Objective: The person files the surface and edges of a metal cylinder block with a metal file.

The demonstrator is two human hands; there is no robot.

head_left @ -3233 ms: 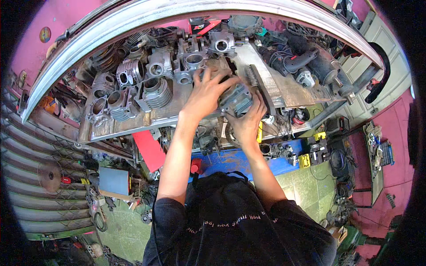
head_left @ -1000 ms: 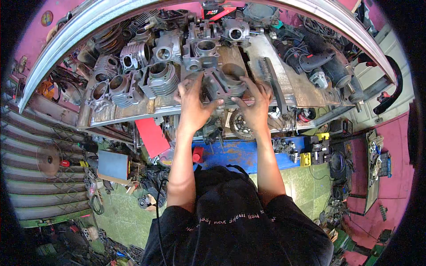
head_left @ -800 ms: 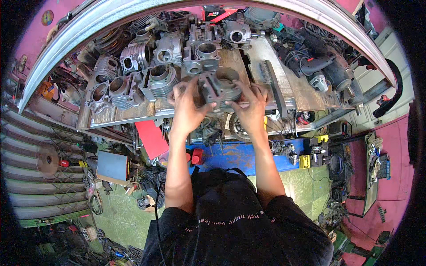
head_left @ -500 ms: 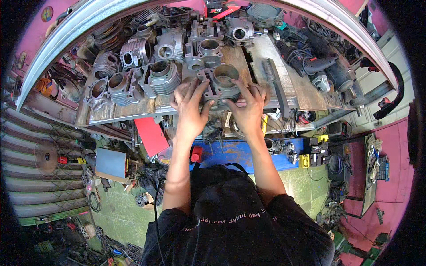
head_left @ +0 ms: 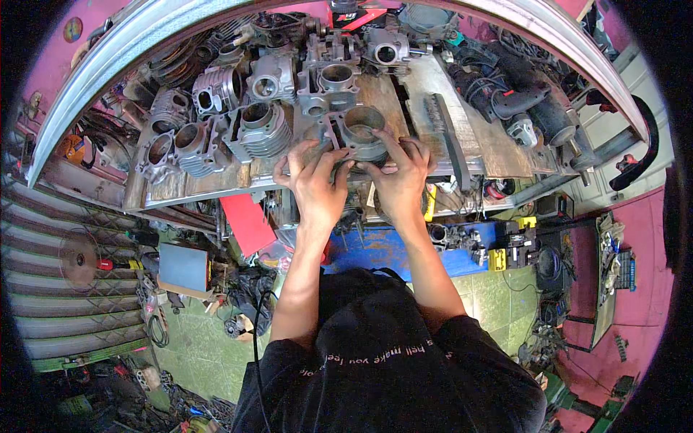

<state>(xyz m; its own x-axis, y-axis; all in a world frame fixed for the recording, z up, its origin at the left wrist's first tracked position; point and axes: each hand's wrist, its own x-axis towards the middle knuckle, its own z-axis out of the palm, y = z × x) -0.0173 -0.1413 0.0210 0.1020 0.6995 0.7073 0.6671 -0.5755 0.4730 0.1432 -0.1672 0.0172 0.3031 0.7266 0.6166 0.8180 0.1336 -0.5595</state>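
Note:
A grey metal engine cylinder block (head_left: pixel 364 124), its round bore facing up, sits at the front edge of the wooden bench. My right hand (head_left: pixel 403 177) grips its right side, with fingertips at the bore rim and the thumb at the near side. My left hand (head_left: pixel 317 184) is at its near-left corner, fingers bent and thumb close to the near face. The hands hide the block's lower near side. Left of my left hand stands a finned cylinder block (head_left: pixel 263 131). Behind the held block is another cylinder block (head_left: pixel 336 78).
More cylinder blocks and cylinder heads (head_left: pixel 271 78) crowd the bench's left half. A dark flat bar (head_left: pixel 451 141) and a power tool (head_left: pixel 516 105) lie to the right. A metal frame (head_left: pixel 94 79) arches over the bench. Below are a blue surface (head_left: pixel 462 249) and a red panel (head_left: pixel 247 224).
My left hand has slid from the block's left side toward its near corner, lower and to the right. My right hand keeps nearly the same place; the block has barely shifted.

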